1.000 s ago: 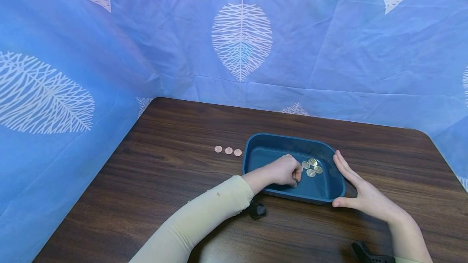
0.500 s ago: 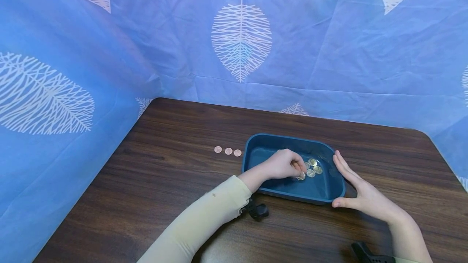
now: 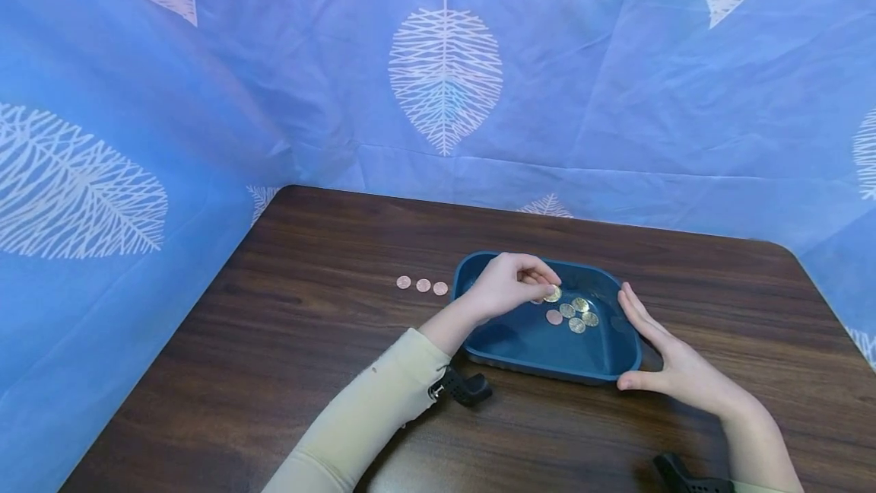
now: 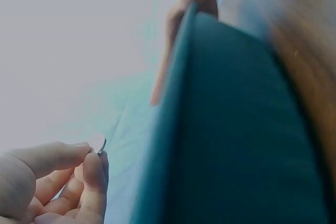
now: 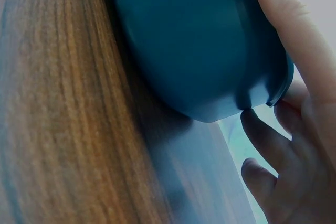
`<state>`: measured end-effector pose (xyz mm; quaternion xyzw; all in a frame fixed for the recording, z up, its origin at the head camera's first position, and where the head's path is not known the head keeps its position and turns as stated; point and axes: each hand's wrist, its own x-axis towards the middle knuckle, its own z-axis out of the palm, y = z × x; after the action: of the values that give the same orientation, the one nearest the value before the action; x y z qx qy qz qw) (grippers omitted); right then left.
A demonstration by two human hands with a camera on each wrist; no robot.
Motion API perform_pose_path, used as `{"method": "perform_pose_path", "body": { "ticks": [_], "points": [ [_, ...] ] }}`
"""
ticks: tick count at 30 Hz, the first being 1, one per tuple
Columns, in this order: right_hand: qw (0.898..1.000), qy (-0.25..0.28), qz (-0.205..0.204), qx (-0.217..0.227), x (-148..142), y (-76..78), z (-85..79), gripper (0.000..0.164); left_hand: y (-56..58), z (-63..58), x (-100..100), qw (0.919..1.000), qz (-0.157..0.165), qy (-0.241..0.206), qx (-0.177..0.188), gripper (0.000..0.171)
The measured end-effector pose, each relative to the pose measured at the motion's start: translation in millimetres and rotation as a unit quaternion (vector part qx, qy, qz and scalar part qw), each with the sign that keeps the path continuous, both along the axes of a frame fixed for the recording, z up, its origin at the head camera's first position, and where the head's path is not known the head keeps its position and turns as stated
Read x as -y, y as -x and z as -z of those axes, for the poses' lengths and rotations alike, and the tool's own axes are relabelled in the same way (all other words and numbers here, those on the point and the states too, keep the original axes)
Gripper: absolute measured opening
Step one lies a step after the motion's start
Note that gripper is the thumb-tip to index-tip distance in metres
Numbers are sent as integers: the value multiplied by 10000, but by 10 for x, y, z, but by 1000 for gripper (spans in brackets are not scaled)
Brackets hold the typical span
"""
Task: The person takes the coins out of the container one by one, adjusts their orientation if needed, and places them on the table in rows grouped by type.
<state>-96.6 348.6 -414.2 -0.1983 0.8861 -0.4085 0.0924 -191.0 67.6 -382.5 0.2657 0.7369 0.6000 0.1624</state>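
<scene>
My left hand (image 3: 513,284) is over the blue tray (image 3: 527,360), pinching a gold coin (image 3: 554,294) between thumb and fingertips. In the left wrist view, that coin (image 4: 98,143) stands edge-on above the rim. Below it in the tray lie several gold coins (image 3: 577,325) and a copper coin (image 3: 554,317). Another coin (image 3: 537,301) is partly hidden by my left fingers. My right hand (image 3: 684,367) rests on the tray's right end, fingers and thumb spread and fairly straight. In the right wrist view, fingertips touch the tray's outer wall (image 5: 194,61).
Left of the tray, three copper coins (image 3: 423,285) lie in a row on the dark wooden table (image 3: 308,326). Black wrist devices (image 3: 468,389) sit on both forearms. A blue curtain (image 3: 328,59) with white leaf prints hangs behind the table.
My left hand has risen from the tray floor and moved back and left with the gold coin, uncovering a copper coin. My right hand has stayed at the tray's end.
</scene>
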Motion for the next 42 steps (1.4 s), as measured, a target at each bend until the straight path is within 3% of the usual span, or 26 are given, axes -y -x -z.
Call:
{"method": "perform_pose_path", "body": {
  "ticks": [6, 11, 18, 26, 33, 38, 42],
  "points": [
    [10000, 14, 38, 27, -13, 11, -2, 109, 119, -102, 332, 9995, -233, 44, -207, 15],
    [9999, -117, 73, 11, -23, 24, 2, 108, 192, -117, 636, 9991, -334, 148, -223, 17],
    [9999, -163, 33, -9, -27, 18, 14, 108, 224, -42, 1029, 9963, -688, 500, -78, 18],
    [9999, -147, 54, 53, -17, 8, -7, 108, 227, 92, 1281, 9886, -993, 1065, -369, 15],
    [10000, -46, -38, -55, -6, 10, -5, 109, 246, 282, 1363, 9827, -643, 1613, -638, 11],
    [9999, -85, -14, -73, 8, -8, -10, 109, 218, 352, 1361, 9780, -174, 1928, -775, 10],
    [9999, -114, 5, -82, 15, -17, -7, 109, 193, 408, 1354, 9703, -41, 2190, -1028, 9]
  ]
}}
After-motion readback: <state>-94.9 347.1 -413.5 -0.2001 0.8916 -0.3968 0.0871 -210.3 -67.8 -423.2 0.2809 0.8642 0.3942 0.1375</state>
